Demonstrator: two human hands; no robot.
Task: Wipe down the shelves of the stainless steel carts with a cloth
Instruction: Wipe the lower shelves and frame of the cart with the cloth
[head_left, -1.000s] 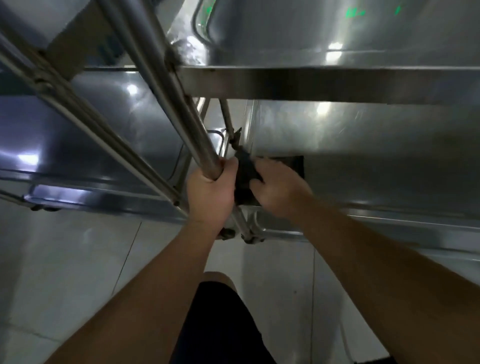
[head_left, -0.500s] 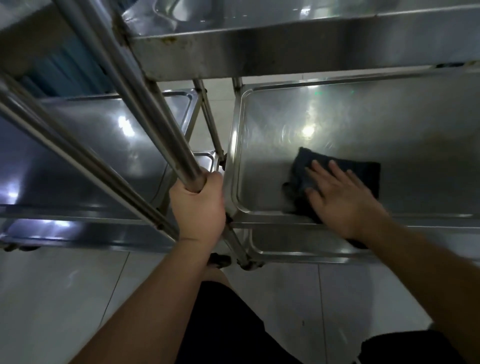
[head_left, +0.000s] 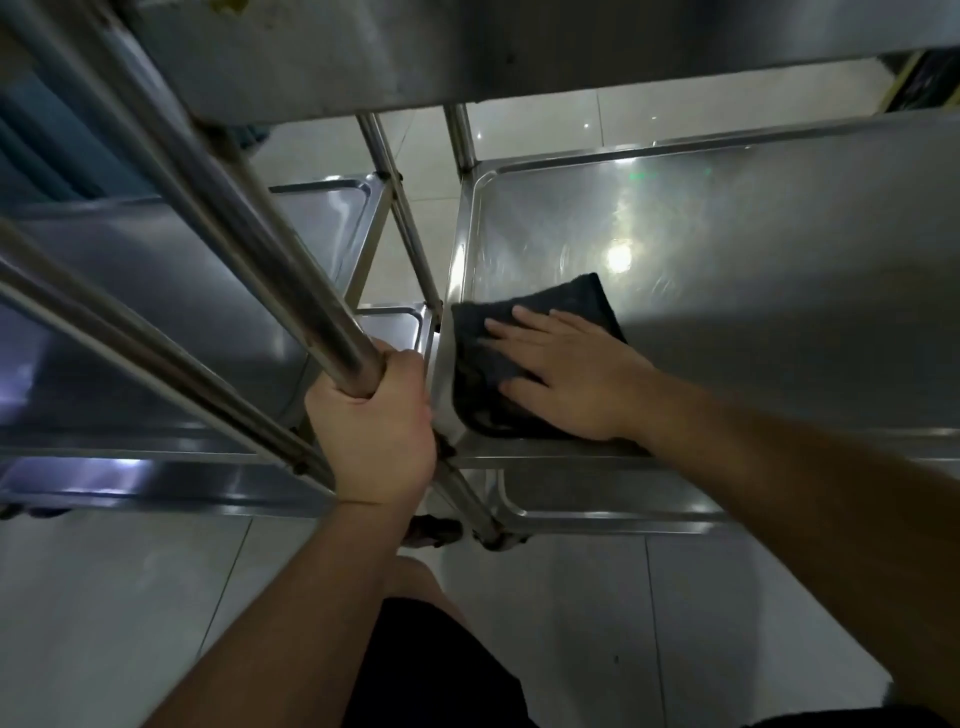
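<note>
Stainless steel fills most of what I see: the middle shelf (head_left: 753, 291) of the cart on my right is the surface I am wiping, with the shelf above it running across twelve o'clock and a second cart (head_left: 156, 312) standing off at nine o'clock. The bulk of the middle shelf, from one to three o'clock, looks to me not yet covered, so I should work in long overlapping passes out of this corner, following the raised rim (head_left: 462, 270) so grime is not left in the crease. The upright post (head_left: 270, 249) runs from eleven o'clock down to my left hand (head_left: 371, 431), whose fingers are wrapped tight round it; that grip steadies the cart, and I judge it worth keeping, since the cart stands on castors and may roll under a push. The dark cloth (head_left: 478, 384) lies flat in the near left corner of the shelf, against the rim. My right hand (head_left: 566, 379) rests on top of it, fingers straight and spread, palm pressing down; even pressure through the whole palm should keep the cloth from bunching
</note>
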